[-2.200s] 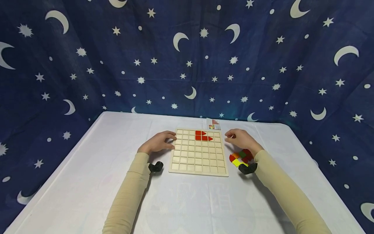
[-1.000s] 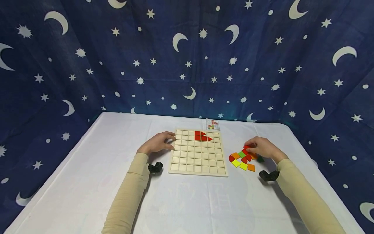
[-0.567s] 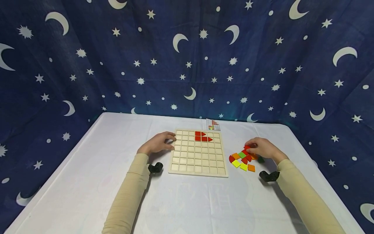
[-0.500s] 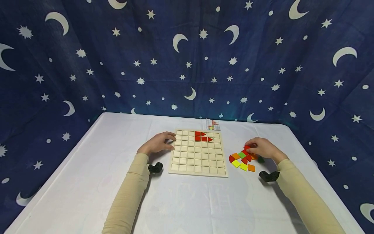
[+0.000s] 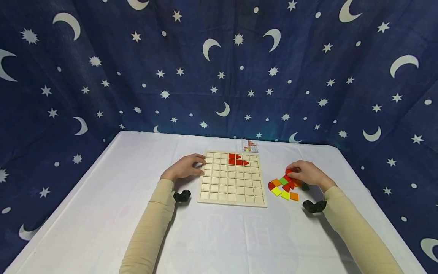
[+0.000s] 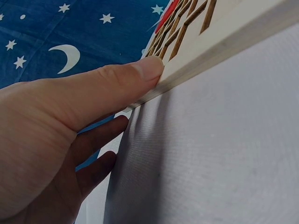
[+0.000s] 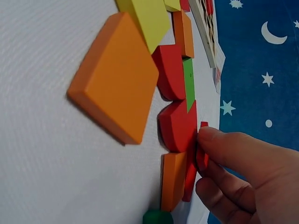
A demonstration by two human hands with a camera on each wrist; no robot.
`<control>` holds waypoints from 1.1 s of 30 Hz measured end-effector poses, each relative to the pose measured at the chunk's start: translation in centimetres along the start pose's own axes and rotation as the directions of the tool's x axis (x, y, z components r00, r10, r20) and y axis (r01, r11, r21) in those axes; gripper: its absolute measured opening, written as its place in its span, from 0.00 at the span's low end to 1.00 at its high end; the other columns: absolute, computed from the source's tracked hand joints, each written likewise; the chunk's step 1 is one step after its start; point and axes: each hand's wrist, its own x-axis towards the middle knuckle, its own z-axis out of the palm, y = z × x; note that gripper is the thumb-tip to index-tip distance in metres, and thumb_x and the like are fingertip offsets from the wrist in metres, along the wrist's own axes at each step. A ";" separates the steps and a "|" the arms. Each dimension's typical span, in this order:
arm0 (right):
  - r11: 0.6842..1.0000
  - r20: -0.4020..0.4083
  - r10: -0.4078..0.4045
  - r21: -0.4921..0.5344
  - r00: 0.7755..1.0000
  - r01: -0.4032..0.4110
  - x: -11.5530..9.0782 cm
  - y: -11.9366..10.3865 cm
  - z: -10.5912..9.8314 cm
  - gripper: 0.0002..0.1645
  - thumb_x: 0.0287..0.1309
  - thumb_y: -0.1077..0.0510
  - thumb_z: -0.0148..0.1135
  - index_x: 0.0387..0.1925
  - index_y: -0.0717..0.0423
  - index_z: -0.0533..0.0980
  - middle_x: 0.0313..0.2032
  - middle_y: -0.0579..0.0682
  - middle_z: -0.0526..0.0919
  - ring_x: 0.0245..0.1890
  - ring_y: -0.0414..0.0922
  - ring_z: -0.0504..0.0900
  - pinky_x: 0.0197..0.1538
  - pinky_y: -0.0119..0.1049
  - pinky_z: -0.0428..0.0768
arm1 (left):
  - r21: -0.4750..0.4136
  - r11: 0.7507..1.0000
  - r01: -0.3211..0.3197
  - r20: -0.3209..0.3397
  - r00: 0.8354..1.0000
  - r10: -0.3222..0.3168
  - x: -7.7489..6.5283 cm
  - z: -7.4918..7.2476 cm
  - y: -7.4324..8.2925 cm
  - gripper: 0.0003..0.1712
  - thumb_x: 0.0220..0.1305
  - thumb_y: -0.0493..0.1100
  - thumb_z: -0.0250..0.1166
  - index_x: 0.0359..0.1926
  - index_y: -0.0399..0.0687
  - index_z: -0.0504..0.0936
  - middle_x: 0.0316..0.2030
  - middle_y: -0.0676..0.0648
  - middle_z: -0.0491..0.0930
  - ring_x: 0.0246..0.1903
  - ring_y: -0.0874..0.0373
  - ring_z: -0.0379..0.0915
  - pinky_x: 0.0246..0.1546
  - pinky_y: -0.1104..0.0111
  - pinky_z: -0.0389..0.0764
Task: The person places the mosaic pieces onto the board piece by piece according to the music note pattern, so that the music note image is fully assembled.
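Observation:
My left hand [image 5: 184, 166] rests at the left edge of a wooden grid board [image 5: 226, 182], fingers relaxed and spread. The left wrist view has its thumb [image 6: 152, 67] on the board's rim [image 6: 224, 53], the other fingers beside it. Red tiles [image 5: 236, 162], some square and some pointed, sit in the board's far rows. Right of the board my right hand [image 5: 308, 173] pinches a small red tile [image 7: 202, 156] between thumb and fingers, over a cluster of loose tiles. Orange [image 7: 117, 79], yellow [image 7: 148, 21], green [image 7: 188, 81] and round-edged red tiles [image 7: 180, 126] lie there.
A small printed card [image 5: 249, 145] with a coloured grid pattern lies behind the board. A white cloth covers the table [image 5: 219, 239]. A dark blue curtain [image 5: 191, 99] with moons and stars hangs behind it. A black device [image 5: 314, 206] sits at the right wrist.
My right hand has moved from beside the board's right edge, rightward and nearer, to the loose tiles, where it has stayed for the last second. The left hand has kept its place.

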 end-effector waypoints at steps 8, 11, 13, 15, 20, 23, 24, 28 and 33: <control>1.000 -0.015 -0.014 0.010 1.000 0.014 0.3 -1.3 0.3 0.20 0.63 0.54 0.64 0.52 0.62 0.80 0.43 0.54 0.83 0.43 0.51 0.76 0.56 0.56 0.77 | -0.007 1.000 0.007 0.003 1.000 -0.007 0.1 0.0 0.0 0.27 0.59 0.44 0.71 0.58 0.39 0.79 0.67 0.42 0.68 0.69 0.45 0.57 0.70 0.54 0.59; 1.000 -0.007 -0.011 0.016 1.000 0.011 0.5 -2.1 0.5 0.21 0.63 0.53 0.64 0.53 0.62 0.79 0.45 0.54 0.82 0.44 0.51 0.75 0.56 0.56 0.77 | -0.006 1.000 0.007 0.005 1.000 -0.007 0.0 0.1 0.0 0.27 0.60 0.44 0.71 0.59 0.40 0.79 0.67 0.42 0.68 0.69 0.45 0.57 0.70 0.54 0.59; 1.000 -0.008 -0.014 0.014 1.000 0.014 0.7 -2.6 0.7 0.22 0.63 0.53 0.64 0.54 0.62 0.79 0.45 0.54 0.82 0.43 0.51 0.75 0.55 0.55 0.78 | -0.006 1.000 0.009 0.007 1.000 -0.009 0.0 0.0 0.0 0.27 0.59 0.44 0.71 0.59 0.39 0.79 0.67 0.42 0.67 0.69 0.45 0.57 0.70 0.54 0.59; 0.999 -0.011 -0.030 0.012 1.000 0.030 0.9 -3.1 0.8 0.21 0.64 0.53 0.64 0.54 0.61 0.79 0.44 0.54 0.82 0.42 0.50 0.75 0.53 0.52 0.79 | -0.008 1.000 0.012 0.006 1.000 -0.012 0.0 0.0 0.1 0.27 0.59 0.44 0.71 0.58 0.39 0.79 0.67 0.42 0.68 0.69 0.45 0.57 0.70 0.54 0.59; 0.997 -0.032 -0.072 0.017 0.997 0.073 1.3 -4.8 1.3 0.21 0.64 0.55 0.64 0.55 0.61 0.78 0.43 0.53 0.80 0.42 0.49 0.75 0.51 0.48 0.80 | -0.005 1.000 0.017 0.006 1.000 -0.017 0.0 0.0 0.1 0.27 0.59 0.44 0.71 0.58 0.39 0.79 0.67 0.42 0.68 0.69 0.45 0.57 0.70 0.54 0.59; 0.995 -0.038 -0.100 0.019 0.994 0.101 1.7 -6.0 1.7 0.21 0.64 0.55 0.63 0.55 0.60 0.79 0.43 0.52 0.79 0.42 0.48 0.75 0.50 0.46 0.81 | -0.007 1.000 0.018 0.008 1.000 -0.018 0.0 0.0 0.2 0.27 0.59 0.44 0.71 0.59 0.39 0.79 0.67 0.42 0.68 0.69 0.45 0.57 0.70 0.54 0.59; 0.993 -0.040 -0.115 0.011 0.993 0.116 1.9 -6.4 1.9 0.21 0.64 0.55 0.63 0.55 0.60 0.79 0.43 0.52 0.79 0.42 0.48 0.75 0.50 0.45 0.81 | -0.008 1.000 0.016 0.006 1.000 -0.016 0.0 0.0 0.1 0.27 0.59 0.44 0.71 0.58 0.39 0.79 0.67 0.42 0.68 0.69 0.45 0.57 0.70 0.54 0.59; 0.986 -0.057 -0.169 -0.021 0.984 0.168 2.7 -8.0 2.5 0.19 0.64 0.54 0.64 0.53 0.59 0.80 0.43 0.51 0.80 0.41 0.46 0.76 0.49 0.44 0.81 | -0.001 1.000 0.004 0.002 1.000 -0.004 0.0 0.1 0.0 0.27 0.59 0.44 0.71 0.58 0.39 0.79 0.66 0.41 0.68 0.69 0.44 0.58 0.70 0.54 0.59; 0.976 -0.047 -0.217 -0.040 0.975 0.215 3.9 -10.4 3.3 0.17 0.63 0.53 0.64 0.50 0.57 0.81 0.44 0.51 0.81 0.43 0.46 0.78 0.51 0.45 0.80 | -0.004 1.000 0.006 0.004 1.000 -0.006 0.0 0.0 0.1 0.27 0.59 0.44 0.71 0.58 0.39 0.79 0.66 0.41 0.68 0.69 0.44 0.58 0.70 0.54 0.59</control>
